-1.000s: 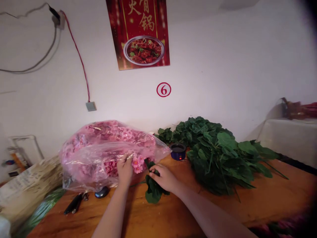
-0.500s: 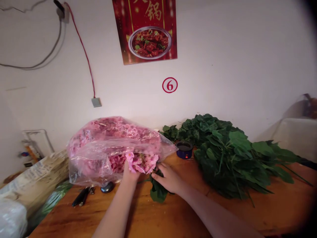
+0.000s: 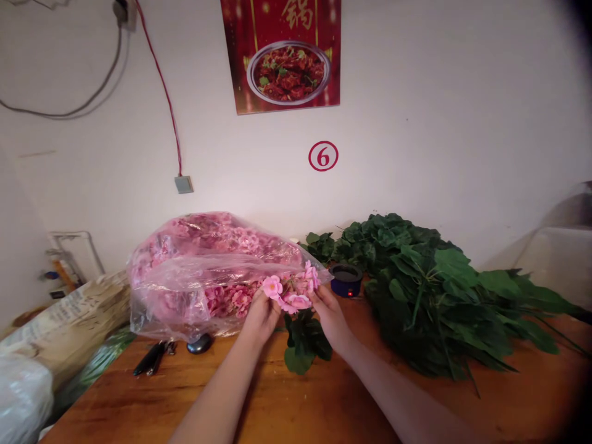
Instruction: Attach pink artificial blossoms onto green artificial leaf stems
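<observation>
A cluster of pink artificial flowers (image 3: pixel 295 301) is held up between my two hands, in front of the bag's opening. My left hand (image 3: pixel 264 316) is closed on its left side, the fingers partly behind the blossoms. My right hand (image 3: pixel 327 311) grips the right side of the same cluster, fingertips against the petals. Just beneath hang or lie dark green leaves (image 3: pixel 303 345); whether they join the flowers I cannot tell. Behind my left hand, a clear plastic bag (image 3: pixel 185 271) bulges with more pink flowers (image 3: pixel 240 299).
A heap of green leaf stems (image 3: pixel 430 296) spreads over the right of the wooden table (image 3: pixel 185 401). Between bag and heap stands a small dark blue pot (image 3: pixel 346 280) with a red light. Keys (image 3: pixel 150 357) and a dark rounded object (image 3: pixel 200 343) lie at the left.
My left hand has moved right, bringing the flowers away from the bag. My right hand has shifted from the green leaves up to the flower cluster. The view has tilted slightly.
</observation>
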The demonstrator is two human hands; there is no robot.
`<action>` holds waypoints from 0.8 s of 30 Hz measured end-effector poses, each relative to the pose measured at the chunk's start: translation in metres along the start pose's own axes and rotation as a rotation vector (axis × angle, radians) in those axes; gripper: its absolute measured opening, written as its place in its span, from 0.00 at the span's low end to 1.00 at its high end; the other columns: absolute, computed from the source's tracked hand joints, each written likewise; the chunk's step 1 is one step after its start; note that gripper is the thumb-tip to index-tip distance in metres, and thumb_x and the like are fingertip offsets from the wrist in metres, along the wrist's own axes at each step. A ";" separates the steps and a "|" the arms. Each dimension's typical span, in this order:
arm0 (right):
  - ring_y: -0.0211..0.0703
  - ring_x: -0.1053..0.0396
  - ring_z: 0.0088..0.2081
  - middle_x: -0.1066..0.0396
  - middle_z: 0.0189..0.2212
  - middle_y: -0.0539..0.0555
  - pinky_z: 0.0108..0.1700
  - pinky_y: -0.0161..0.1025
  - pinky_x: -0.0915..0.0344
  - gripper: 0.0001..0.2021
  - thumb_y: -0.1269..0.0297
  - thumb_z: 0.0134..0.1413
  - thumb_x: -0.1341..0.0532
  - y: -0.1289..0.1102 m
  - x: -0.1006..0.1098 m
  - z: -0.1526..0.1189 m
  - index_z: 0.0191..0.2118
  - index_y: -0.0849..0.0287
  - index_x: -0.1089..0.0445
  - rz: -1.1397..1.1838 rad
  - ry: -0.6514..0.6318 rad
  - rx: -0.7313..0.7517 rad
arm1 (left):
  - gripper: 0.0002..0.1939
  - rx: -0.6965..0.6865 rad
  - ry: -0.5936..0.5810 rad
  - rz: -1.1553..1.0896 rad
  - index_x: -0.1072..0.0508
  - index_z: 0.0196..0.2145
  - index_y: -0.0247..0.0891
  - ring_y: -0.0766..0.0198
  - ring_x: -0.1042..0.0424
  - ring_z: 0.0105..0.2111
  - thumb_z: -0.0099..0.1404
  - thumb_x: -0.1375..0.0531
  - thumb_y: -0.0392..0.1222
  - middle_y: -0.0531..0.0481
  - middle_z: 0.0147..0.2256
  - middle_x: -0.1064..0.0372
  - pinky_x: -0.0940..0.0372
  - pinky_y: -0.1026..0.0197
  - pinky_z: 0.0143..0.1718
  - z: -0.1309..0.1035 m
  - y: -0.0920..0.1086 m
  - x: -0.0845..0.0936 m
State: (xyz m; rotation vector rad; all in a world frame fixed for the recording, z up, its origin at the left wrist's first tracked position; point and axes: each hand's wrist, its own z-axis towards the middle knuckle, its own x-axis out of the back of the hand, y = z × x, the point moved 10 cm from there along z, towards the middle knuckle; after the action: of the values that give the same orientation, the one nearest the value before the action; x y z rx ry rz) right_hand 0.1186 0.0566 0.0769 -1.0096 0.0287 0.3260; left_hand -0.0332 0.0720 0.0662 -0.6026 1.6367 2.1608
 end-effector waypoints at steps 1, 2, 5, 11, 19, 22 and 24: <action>0.49 0.33 0.45 0.29 0.43 0.55 0.48 0.45 0.38 0.18 0.52 0.55 0.44 0.002 0.004 0.001 0.46 0.57 0.33 0.014 0.018 -0.013 | 0.07 -0.002 0.008 -0.015 0.29 0.30 0.35 0.68 0.30 0.28 0.52 0.36 0.38 0.51 0.29 0.29 0.33 0.66 0.33 -0.001 -0.002 0.001; 0.48 0.32 0.42 0.28 0.40 0.55 0.47 0.45 0.37 0.17 0.52 0.54 0.44 0.003 0.008 0.003 0.44 0.58 0.32 0.033 0.041 -0.025 | 0.07 0.003 0.013 -0.042 0.30 0.29 0.35 0.70 0.31 0.26 0.50 0.35 0.36 0.53 0.27 0.30 0.34 0.68 0.31 -0.001 -0.004 0.002; 0.46 0.32 0.37 0.28 0.33 0.52 0.41 0.42 0.36 0.15 0.54 0.51 0.42 0.009 0.021 0.006 0.40 0.58 0.31 0.098 0.108 -0.066 | 0.08 0.028 0.017 -0.069 0.30 0.27 0.35 0.73 0.33 0.23 0.48 0.34 0.34 0.55 0.24 0.31 0.36 0.70 0.27 -0.001 -0.007 0.003; 0.41 0.36 0.29 0.32 0.25 0.49 0.33 0.36 0.40 0.11 0.56 0.51 0.44 0.010 0.035 0.010 0.29 0.58 0.32 0.070 0.182 -0.053 | 0.07 0.029 0.065 -0.108 0.29 0.29 0.35 0.70 0.30 0.25 0.51 0.35 0.36 0.52 0.28 0.28 0.35 0.70 0.26 0.005 0.003 0.013; 0.40 0.40 0.27 0.34 0.23 0.49 0.30 0.35 0.43 0.11 0.58 0.53 0.48 0.002 0.047 0.007 0.29 0.58 0.33 -0.114 0.273 -0.014 | 0.17 0.117 -0.068 0.110 0.27 0.33 0.32 0.65 0.30 0.23 0.55 0.38 0.51 0.48 0.26 0.28 0.37 0.65 0.24 -0.001 -0.008 -0.001; 0.40 0.40 0.28 0.34 0.24 0.49 0.31 0.35 0.43 0.12 0.59 0.53 0.49 -0.001 0.049 0.008 0.28 0.58 0.34 -0.196 0.270 0.003 | 0.18 0.060 -0.160 0.293 0.25 0.30 0.31 0.66 0.32 0.22 0.52 0.36 0.53 0.48 0.23 0.29 0.40 0.65 0.24 -0.004 -0.007 -0.010; 0.40 0.41 0.27 0.37 0.21 0.48 0.30 0.35 0.45 0.12 0.59 0.53 0.49 -0.001 0.045 0.009 0.25 0.58 0.35 -0.262 0.235 0.011 | 0.15 -0.001 -0.193 0.423 0.24 0.28 0.32 0.67 0.34 0.22 0.50 0.34 0.50 0.49 0.23 0.29 0.41 0.66 0.25 -0.007 -0.004 -0.016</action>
State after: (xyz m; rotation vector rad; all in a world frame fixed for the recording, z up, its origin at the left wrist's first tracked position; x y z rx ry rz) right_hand 0.1607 0.0756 0.0746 -1.0234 0.1094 -0.0328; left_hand -0.0167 0.0662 0.0699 -0.0391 1.7771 2.4151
